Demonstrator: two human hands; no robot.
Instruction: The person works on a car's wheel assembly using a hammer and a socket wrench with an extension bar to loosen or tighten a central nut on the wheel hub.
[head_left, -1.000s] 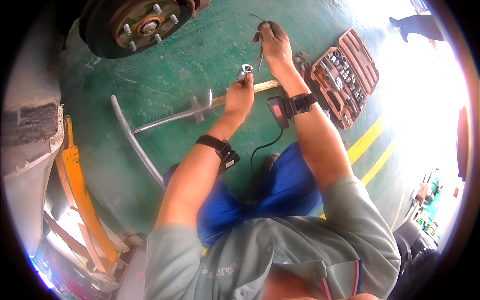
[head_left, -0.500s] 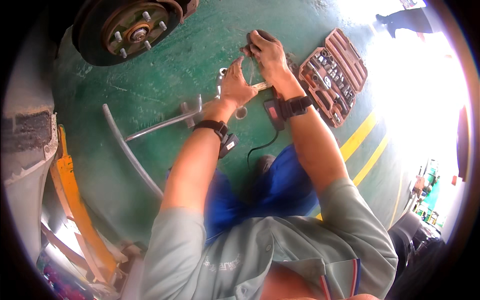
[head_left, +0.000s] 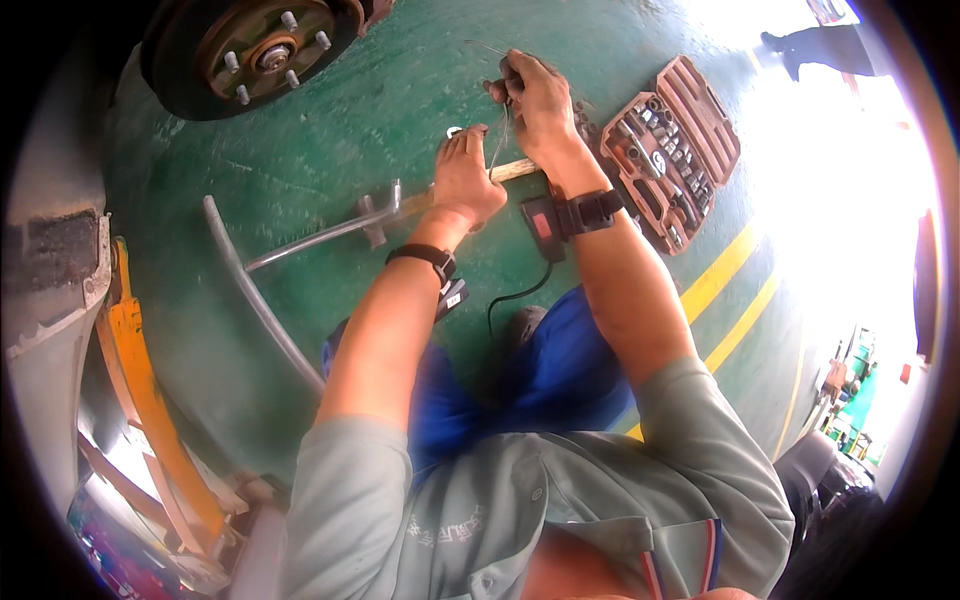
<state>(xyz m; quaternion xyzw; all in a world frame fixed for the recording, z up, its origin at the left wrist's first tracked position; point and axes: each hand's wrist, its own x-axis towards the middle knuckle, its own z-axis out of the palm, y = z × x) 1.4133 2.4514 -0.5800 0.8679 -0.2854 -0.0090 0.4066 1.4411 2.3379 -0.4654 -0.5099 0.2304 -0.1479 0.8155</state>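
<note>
Head view: your right hand (head_left: 535, 100) pinches a thin wire clip (head_left: 500, 135) at the far side of the green floor (head_left: 300, 180). Your left hand (head_left: 465, 180), fingers loosely curled, touches the clip's lower end above the wooden-handled hammer (head_left: 400, 208). The open socket set case (head_left: 672, 150) lies just right.

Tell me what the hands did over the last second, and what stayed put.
The left hand, which held a small metal piece up apart from the right hand, has moved in beside it; both now work thin wire together. Whether the left still holds that piece is unclear. The right hand kept its grip on the wire. The socket case, long metal bar and wheel hub lie as before.
</note>
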